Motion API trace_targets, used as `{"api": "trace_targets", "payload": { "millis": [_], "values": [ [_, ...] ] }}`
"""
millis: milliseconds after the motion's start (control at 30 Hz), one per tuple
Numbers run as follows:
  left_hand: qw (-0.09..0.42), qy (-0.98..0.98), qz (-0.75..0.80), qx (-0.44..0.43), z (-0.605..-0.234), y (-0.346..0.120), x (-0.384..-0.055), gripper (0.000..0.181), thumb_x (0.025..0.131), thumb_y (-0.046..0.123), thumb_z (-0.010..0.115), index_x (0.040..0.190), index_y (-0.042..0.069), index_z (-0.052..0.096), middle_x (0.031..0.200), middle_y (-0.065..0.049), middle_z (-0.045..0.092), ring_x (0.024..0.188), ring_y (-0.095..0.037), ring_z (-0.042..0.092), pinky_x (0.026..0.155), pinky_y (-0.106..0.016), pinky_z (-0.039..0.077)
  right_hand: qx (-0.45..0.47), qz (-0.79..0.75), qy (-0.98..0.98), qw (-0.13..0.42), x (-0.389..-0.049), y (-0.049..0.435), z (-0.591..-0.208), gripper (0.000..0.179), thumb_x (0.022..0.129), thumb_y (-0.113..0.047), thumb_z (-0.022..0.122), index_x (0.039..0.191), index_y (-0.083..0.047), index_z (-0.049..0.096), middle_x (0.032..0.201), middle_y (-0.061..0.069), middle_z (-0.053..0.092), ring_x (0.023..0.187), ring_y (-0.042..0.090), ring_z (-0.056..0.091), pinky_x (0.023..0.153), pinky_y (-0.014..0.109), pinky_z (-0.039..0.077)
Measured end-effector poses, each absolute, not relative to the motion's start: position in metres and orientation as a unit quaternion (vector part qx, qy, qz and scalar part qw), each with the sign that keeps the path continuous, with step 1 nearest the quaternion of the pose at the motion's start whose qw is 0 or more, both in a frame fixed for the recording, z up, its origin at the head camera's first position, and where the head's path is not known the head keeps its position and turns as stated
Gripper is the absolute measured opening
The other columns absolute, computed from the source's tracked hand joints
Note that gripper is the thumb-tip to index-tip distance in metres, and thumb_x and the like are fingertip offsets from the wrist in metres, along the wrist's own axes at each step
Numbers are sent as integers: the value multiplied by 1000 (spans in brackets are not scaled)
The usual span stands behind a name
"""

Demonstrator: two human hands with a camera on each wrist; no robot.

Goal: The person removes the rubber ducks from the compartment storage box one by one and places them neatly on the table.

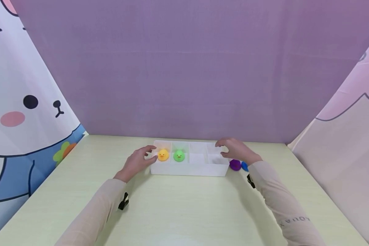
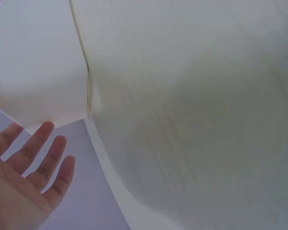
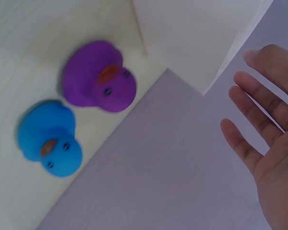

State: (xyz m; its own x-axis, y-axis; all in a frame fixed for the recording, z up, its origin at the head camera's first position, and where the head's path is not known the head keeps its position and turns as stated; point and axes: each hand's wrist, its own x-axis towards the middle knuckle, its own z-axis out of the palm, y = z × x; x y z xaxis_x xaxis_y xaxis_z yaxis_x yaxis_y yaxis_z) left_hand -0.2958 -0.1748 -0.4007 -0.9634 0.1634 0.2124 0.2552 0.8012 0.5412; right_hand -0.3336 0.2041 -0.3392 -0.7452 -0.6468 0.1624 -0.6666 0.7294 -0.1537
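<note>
A long white divided box (image 1: pixel 188 169) stands on the table in the head view. A yellow rubber duck (image 1: pixel 163 155) sits in its leftmost compartment, and a green rubber duck (image 1: pixel 179 156) is in the one beside it. At the box's left end is my left hand (image 1: pixel 136 162), fingers loosely bent and nothing held; whether it touches the rim I cannot tell. My right hand (image 1: pixel 237 150) hovers by the right end, its fingers apart and holding nothing. Below that wrist lie a purple duck (image 3: pixel 98 76) and a blue duck (image 3: pixel 50 139), side by side outside the box.
The pale wooden table (image 1: pixel 184 212) reaches back to a purple cloth wall (image 1: pixel 184 75). Printed curtains hang on both sides, the left curtain (image 1: pixel 21 68) with a cartoon animal. A small black clip-like piece (image 1: pixel 123 201) shows at the left sleeve.
</note>
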Motion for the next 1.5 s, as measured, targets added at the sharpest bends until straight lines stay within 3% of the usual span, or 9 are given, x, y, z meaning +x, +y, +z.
{"api": "trace_targets", "payload": {
  "millis": [367,1500],
  "values": [
    [78,-945,-296,-114,-401,-176,-296,47,86,37,58,127,16,52,118,-12,59,100,-28,58,74,-42,49,405,94,-906,79,-338,175,-345,30,76,-5,67,106,-4,64,104,7,66,97,23,61,86,37,48],
    [69,-946,-302,-101,-404,-176,-297,47,86,37,58,128,18,51,120,-12,59,102,-28,57,76,-44,49,432,66,-899,41,-344,82,-351,31,79,-10,67,109,-10,64,111,3,64,102,17,58,87,31,47]
  ]
}}
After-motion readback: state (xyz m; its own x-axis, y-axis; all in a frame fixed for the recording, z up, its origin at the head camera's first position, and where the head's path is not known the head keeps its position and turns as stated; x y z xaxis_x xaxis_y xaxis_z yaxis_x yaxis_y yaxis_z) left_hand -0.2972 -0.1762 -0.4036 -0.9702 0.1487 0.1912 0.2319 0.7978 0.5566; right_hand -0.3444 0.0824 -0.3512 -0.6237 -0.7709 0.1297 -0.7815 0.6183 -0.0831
